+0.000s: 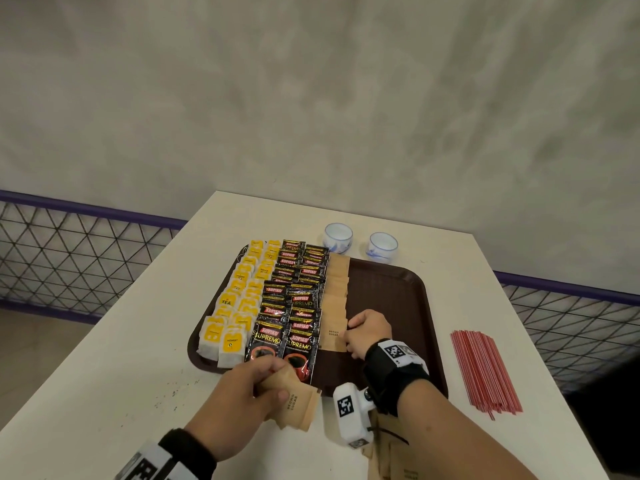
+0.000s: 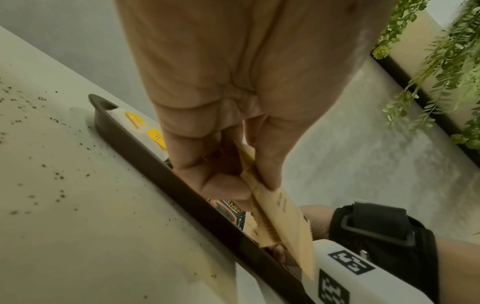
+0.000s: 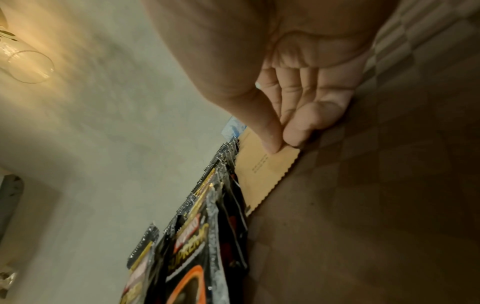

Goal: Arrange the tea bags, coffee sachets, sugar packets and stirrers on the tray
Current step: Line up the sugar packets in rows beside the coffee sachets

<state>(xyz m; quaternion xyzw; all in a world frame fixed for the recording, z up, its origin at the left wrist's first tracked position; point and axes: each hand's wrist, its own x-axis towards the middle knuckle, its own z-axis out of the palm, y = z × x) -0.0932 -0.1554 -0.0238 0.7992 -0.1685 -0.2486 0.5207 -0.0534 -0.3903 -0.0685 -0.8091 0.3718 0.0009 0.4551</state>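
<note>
A dark brown tray (image 1: 398,292) holds two columns of yellow tea bags (image 1: 235,299), two columns of black coffee sachets (image 1: 294,306) and one column of brown sugar packets (image 1: 334,299). My right hand (image 1: 367,336) pinches the right edge of the nearest sugar packet (image 3: 262,170) in that column, thumb and fingertip on it. My left hand (image 1: 252,382) grips a small stack of brown sugar packets (image 1: 298,405) over the tray's near rim (image 2: 182,197). Red stirrers (image 1: 483,368) lie in a bundle on the table, right of the tray.
Two white-and-blue cups (image 1: 338,238) (image 1: 382,247) stand behind the tray. More brown sugar packets (image 1: 391,455) lie on the white table under my right forearm. The tray's right half is bare. A wire fence (image 1: 69,251) runs behind the table.
</note>
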